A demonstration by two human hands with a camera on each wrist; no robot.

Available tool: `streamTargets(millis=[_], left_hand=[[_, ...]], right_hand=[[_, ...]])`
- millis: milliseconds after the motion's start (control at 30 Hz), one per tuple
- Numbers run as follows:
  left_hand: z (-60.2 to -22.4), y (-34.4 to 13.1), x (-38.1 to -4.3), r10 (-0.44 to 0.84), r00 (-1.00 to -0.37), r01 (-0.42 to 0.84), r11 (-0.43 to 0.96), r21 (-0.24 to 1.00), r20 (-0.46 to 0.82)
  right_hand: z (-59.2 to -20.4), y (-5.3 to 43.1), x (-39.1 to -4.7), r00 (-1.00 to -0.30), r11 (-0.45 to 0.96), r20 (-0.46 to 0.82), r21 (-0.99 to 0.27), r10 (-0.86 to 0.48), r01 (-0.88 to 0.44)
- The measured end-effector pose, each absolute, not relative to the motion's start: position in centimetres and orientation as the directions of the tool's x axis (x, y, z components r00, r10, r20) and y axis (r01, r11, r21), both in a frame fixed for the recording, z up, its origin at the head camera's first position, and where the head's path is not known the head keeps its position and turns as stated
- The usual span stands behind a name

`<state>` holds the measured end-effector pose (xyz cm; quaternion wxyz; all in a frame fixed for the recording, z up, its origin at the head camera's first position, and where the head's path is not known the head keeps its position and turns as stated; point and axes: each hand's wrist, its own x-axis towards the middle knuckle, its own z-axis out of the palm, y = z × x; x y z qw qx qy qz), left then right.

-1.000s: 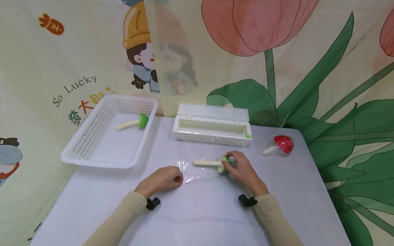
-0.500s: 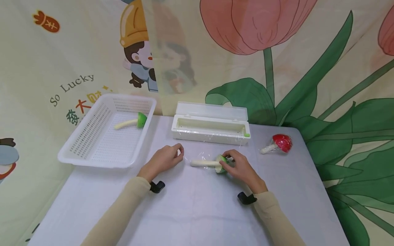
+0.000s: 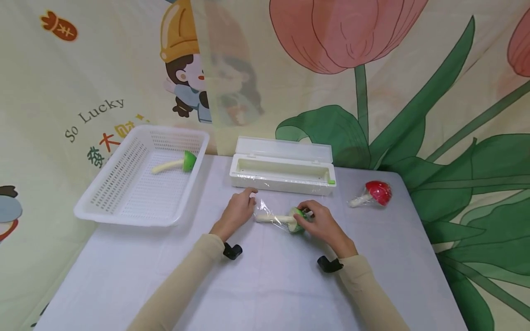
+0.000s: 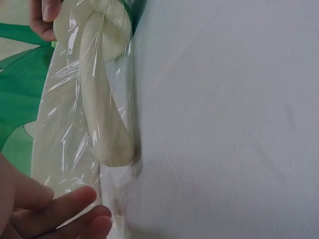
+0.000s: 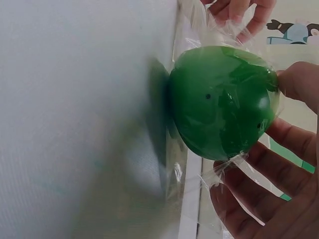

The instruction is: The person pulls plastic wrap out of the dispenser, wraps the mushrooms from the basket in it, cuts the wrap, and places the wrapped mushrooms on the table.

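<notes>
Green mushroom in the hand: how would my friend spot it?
On the white table, find the long open box. In front of it lies a green-capped mushroom. The right hand grips only this one; the other green mushroom lies in the basket, the red mushroom off to the right.

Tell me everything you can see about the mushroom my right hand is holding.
The mushroom has a rounded green cap with small dark dots, a pale underside and a pale stem; it looks like a toy, material unclear. It lies on its side on the table, stem pointing toward your left hand. Clear film covers cap and stem, and your right hand grips the cap.
</notes>
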<state>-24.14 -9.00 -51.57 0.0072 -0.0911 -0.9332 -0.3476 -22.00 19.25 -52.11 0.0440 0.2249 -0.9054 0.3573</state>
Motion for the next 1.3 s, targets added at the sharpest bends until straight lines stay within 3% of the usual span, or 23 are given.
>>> streamTargets(millis=[233, 367, 533, 833, 967, 1167, 1300], left_hand=[[-50.7, -9.3, -23.0, 0.143, -0.979, 0.198, 0.815, 0.545, 0.143], [-50.4, -9.0, -22.3, 0.303, -0.945, 0.32, 0.795, 0.516, 0.121], [-51.1, -7.9, -21.9, 0.525, -0.85, 0.478, 0.737, 0.477, 0.042], [-52.4, -6.7, -22.4, 0.535, -0.841, 0.518, 0.758, 0.397, 0.077], [-52.7, -6.5, -22.7, 0.534, -0.84, 0.533, 0.774, 0.343, 0.1], [-52.8, -6.5, -23.0, 0.536, -0.836, 0.539, 0.766, 0.35, 0.114], [-52.7, -6.6, -23.3, 0.517, -0.852, 0.504, 0.774, 0.384, 0.076]], right_hand=[[-52.1, 19.3, -22.1, -0.899, 0.638, 0.222, -0.642, -0.377, -0.426], [-52.2, 19.4, -22.2, -0.898, 0.636, 0.231, -0.64, -0.375, -0.431], [-52.4, 19.7, -22.4, -0.913, 0.651, 0.202, -0.647, -0.355, -0.397], [-52.2, 19.3, -23.4, -0.949, 0.706, 0.066, -0.653, -0.31, -0.276], [-52.0, 19.7, -23.6, -0.948, 0.706, 0.138, -0.638, -0.286, -0.306], [-51.7, 20.4, -22.7, -0.909, 0.662, 0.365, -0.634, -0.199, -0.4], [-51.8, 20.6, -21.7, -0.864, 0.614, 0.437, -0.619, -0.251, -0.491]])
